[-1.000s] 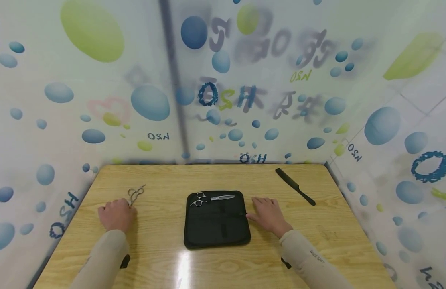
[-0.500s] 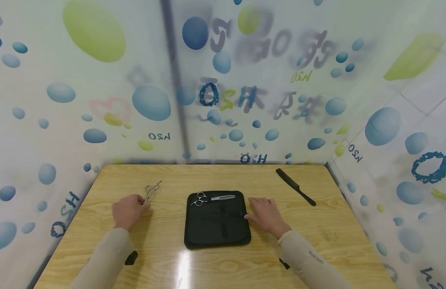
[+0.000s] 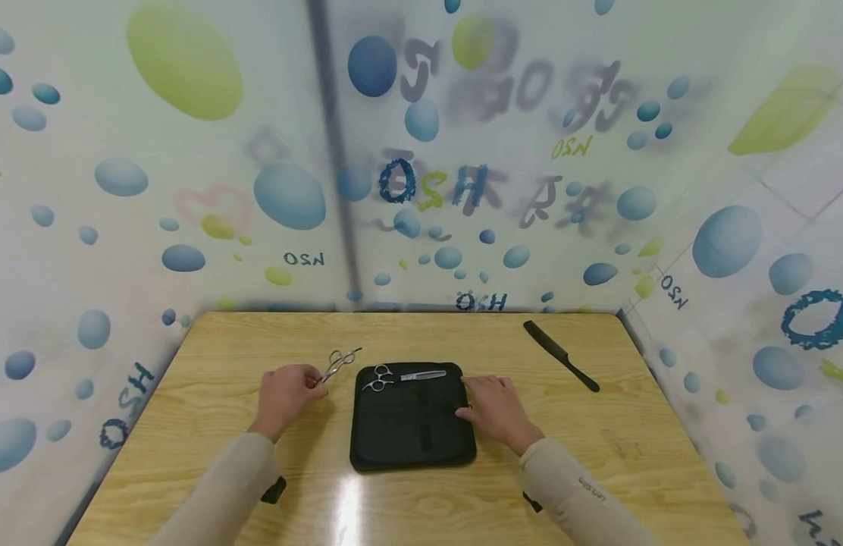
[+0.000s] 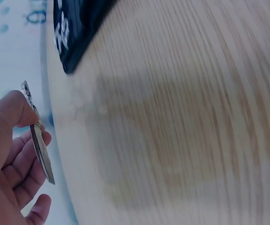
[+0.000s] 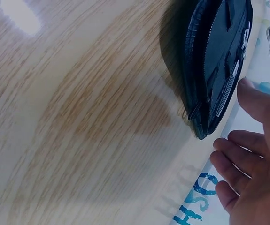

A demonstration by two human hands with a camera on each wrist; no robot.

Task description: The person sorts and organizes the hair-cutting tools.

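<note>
Left wrist view, left hand [image 4: 3, 164]: thumb on one side, bent fingers on the other, and that's a neat pinch on a pair of silver metal scissors [image 4: 42, 152]!
Scissors: from the head view, ring handles poke out past the fingertips, slanting up to the right, just beside the far left corner of a flat, black, rounded-square zip case [image 3: 394, 436].
Right hand [image 3: 499, 409]: fingers loose and slightly bent, thumb set apart, gripping nothing; it's right at the case's right edge, and whether it touches, I can't call that one.
Case: lying on the table between both hands, zip teeth showing along its rim in the right wrist view.
Second scissors [image 3: 424, 375]: silver, with a toothed blade, stretched across the far part of the case, rings left, blade right.
Comb [image 3: 549, 346]: long-handled and black, lying diagonally out beyond the right hand, well apart from the case.
Table [image 3: 421, 504]: pale wood grain, bright glare in front of the case.
Sleeves [image 3: 220, 485]: beige, on both forearms.
Wall [image 3: 367, 246]: white, dotted with blue and green ovals and mirrored lettering.
</note>
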